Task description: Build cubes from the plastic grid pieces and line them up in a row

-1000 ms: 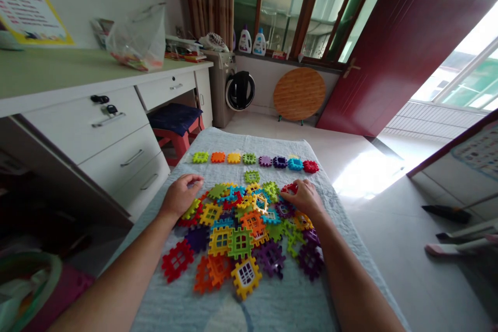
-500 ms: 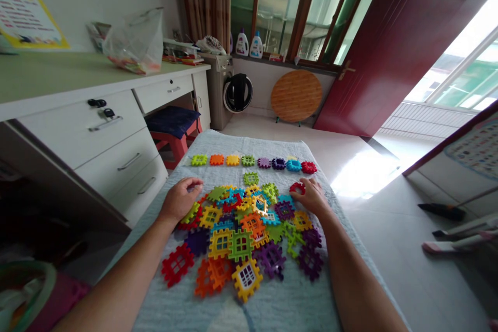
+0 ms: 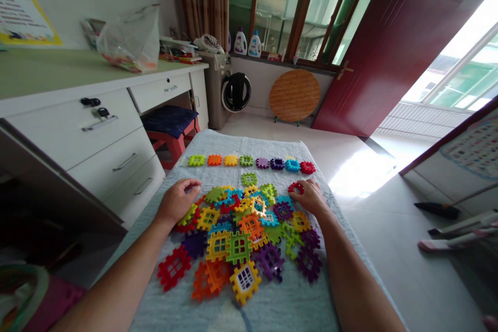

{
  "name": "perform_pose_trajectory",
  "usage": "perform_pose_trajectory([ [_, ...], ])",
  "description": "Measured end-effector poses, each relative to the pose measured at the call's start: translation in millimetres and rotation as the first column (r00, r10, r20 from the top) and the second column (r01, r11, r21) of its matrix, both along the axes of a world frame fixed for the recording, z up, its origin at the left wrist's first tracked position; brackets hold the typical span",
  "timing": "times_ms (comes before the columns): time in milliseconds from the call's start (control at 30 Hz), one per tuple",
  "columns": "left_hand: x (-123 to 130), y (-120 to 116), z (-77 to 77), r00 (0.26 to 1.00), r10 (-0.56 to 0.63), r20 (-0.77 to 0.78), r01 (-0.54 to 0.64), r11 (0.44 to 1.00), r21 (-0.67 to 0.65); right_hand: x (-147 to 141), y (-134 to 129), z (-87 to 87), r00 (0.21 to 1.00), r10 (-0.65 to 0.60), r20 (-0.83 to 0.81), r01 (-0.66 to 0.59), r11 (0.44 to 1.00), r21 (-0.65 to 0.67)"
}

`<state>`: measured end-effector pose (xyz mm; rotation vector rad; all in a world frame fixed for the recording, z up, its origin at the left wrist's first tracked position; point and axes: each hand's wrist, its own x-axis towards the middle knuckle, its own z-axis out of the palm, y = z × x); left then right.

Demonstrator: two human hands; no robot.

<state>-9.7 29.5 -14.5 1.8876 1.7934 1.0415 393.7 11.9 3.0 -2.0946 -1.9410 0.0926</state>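
Observation:
My right hand (image 3: 312, 195) has its thumb and fingers on a red interlocking plastic block (image 3: 296, 188), which lies on the cloth at the right of the pile. My left hand (image 3: 179, 199) rests at the pile's left edge, loosely curved with a gap between thumb and forefinger, and nothing shows in it. Between my hands spreads a heap of notched, window-shaped blocks, among them a green one (image 3: 238, 247) and a purple one (image 3: 269, 261). Beyond it stands a row of blocks, from light green (image 3: 196, 161) to red (image 3: 307, 167). A single green block (image 3: 249, 179) lies between row and heap.
A pale blue cloth (image 3: 194, 316) covers the table. To the left are a white desk with drawers (image 3: 112, 140) and a red stool (image 3: 175, 146). A washing machine (image 3: 215, 93), a round wooden tabletop (image 3: 294, 95) and a dark red door (image 3: 365, 46) stand farther back.
The whole view has shifted slightly, so things appear a little farther left. Both hands and the blocks keep the same places on the table.

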Motion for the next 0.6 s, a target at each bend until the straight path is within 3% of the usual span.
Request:
perform_pose_trajectory([
  [333,-2,0,-2.3,1.0,-0.004,-0.006,0.004,1.0,-0.001,-6,3,-0.5,0.991,-0.123,0.061,0.125,0.991,-0.046],
  [467,-1,-2,0.6,1.0,-0.003,-0.006,0.003,1.0,-0.009,-2,9,2.0,0.995,-0.076,0.059,0.08,0.995,-0.056],
  [600,-1,-3,2.0,1.0,0.0,-0.003,0.0,1.0,-0.002,20,23,16.6,0.997,-0.019,0.077,0.023,0.998,-0.051],
])
